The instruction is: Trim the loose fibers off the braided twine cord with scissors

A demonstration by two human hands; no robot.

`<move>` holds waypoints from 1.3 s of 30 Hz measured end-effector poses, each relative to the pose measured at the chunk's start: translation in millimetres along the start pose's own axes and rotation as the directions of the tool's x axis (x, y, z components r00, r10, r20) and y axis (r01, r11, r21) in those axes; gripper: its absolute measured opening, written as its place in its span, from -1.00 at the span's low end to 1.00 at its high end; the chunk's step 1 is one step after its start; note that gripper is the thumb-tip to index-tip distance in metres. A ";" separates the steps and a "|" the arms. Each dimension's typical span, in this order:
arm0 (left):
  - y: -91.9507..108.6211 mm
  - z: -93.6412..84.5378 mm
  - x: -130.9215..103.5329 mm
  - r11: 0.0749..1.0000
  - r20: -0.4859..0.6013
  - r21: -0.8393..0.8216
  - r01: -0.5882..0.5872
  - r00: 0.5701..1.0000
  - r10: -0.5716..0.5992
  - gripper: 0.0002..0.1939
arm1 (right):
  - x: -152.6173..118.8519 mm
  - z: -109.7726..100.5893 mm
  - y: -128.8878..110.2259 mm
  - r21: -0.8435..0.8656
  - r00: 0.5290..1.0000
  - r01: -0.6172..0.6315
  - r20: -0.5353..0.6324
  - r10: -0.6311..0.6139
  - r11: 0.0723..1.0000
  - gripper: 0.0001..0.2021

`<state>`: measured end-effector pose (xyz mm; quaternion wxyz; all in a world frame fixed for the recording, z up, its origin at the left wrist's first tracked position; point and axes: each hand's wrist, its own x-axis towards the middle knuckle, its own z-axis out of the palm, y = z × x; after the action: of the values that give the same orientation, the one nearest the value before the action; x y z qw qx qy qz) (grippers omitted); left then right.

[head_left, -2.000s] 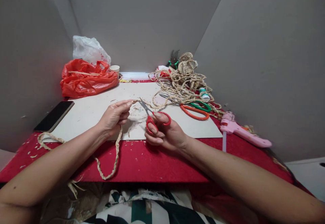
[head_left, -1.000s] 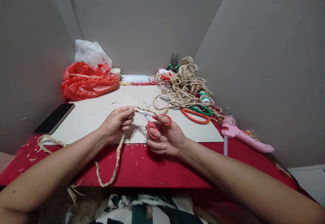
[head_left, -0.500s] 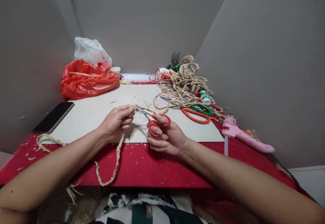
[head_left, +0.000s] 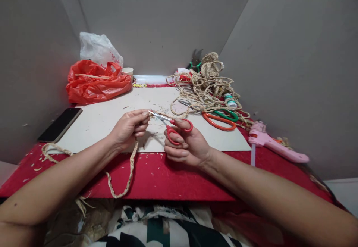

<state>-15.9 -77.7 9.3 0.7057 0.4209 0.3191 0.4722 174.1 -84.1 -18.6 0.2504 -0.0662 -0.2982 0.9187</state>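
Observation:
My left hand (head_left: 131, 127) pinches a braided straw cord (head_left: 132, 165) between thumb and fingers. One length of the cord hangs below the hand in a loop over the table's front part, and another stretch runs right from the fingertips toward the pile. In my right hand (head_left: 188, 142) are small red-handled scissors (head_left: 173, 135), thumb and fingers in the loops. Their blades point left and lie at the cord, right beside my left fingertips. Whether the blades have cut into it I cannot tell.
A tangled cord heap (head_left: 212, 86), larger scissors with orange and green handles (head_left: 219, 122) and a pink glue gun (head_left: 276, 146) lie right. At left are a phone (head_left: 60, 124), a red plastic bag (head_left: 97, 84) and a paper cup (head_left: 128, 71). A white board (head_left: 97, 127) covers the red cloth (head_left: 156, 180).
The scissor blades have moved closer together at the cord by my left fingertips. The whole view has shifted slightly; my left hand keeps its pinch on the cord.

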 end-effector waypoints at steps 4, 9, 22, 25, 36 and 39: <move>0.5 0.6 -0.1 1.000 -0.008 0.014 -0.003 1.000 0.003 -0.92 | 0.1 -0.3 0.3 0.001 1.000 0.007 -0.017 -0.007 1.000 -0.56; 1.8 1.6 -0.4 0.999 -0.018 0.030 -0.011 1.000 0.011 -0.88 | -0.7 0.5 0.6 -0.019 0.999 0.016 -0.042 -0.017 1.000 -0.52; 5.0 -1.3 1.4 0.999 -0.037 0.047 -0.023 0.999 0.025 -0.82 | -3.2 9.7 -4.2 -0.139 0.985 0.084 -0.139 -0.104 0.987 -0.53; 6.0 -2.8 2.3 0.999 -0.054 0.040 -0.031 0.998 0.034 -0.80 | -5.2 15.3 -9.4 -0.224 0.960 0.175 -0.178 -0.216 0.959 -0.55; 0.5 3.3 -3.7 0.941 -0.034 0.312 -0.130 0.989 0.147 -0.73 | 4.6 7.4 -18.8 -0.299 0.821 0.311 -0.393 -0.414 0.902 -0.65; -4.2 7.5 -6.5 0.882 0.017 0.446 -0.152 0.987 0.162 -0.74 | 3.2 6.8 -28.6 -0.223 0.764 0.399 -0.455 -0.457 0.889 -0.64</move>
<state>-10.2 -86.8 9.2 0.5465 0.5911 0.3908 0.4463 181.5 -66.1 3.6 0.5172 -0.2439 -0.2822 0.7703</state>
